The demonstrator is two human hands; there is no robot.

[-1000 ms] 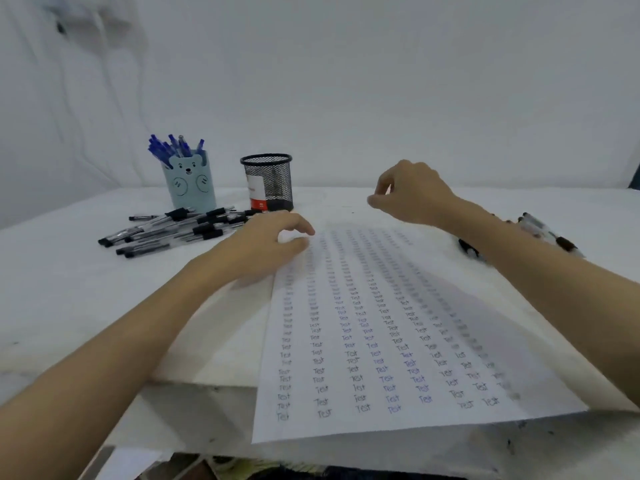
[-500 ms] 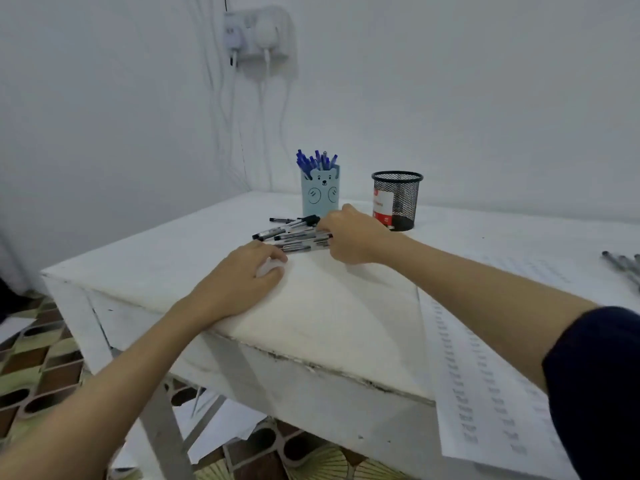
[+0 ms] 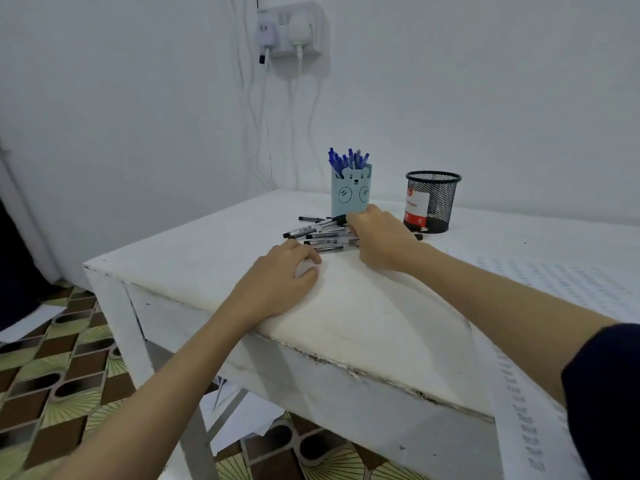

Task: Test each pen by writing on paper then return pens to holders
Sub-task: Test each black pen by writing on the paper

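A: Nearest first. What was logged for the left hand (image 3: 277, 282)?

B: It rested on the table (image 3: 194, 258) near the front edge, fingers loosely curled, holding nothing, as it had half a second before. The paper (image 3: 571, 285) lay at 3 o'clock of it, overhanging the table's near edge.

A: And the change?

B: A second earlier the right hand (image 3: 377, 237) hovered over the top of the sheet. It had since crossed to the pile of black pens (image 3: 322, 233), at 12 o'clock of the left hand, and settled on the pile's right end. Fingers were curled over the pens; whether any pen was actually pinched, I could not tell.

A: Meaning?

B: Judged as the pick-up of the next pen to test.

A: Room beyond?

B: The blue bear holder (image 3: 351, 194), full of blue pens, stood just behind the pile; the mesh holder (image 3: 433, 202) at 2 o'clock of the right hand, apart from it. The table's left edge was well clear at 9 o'clock; open tabletop lay between pile and paper.
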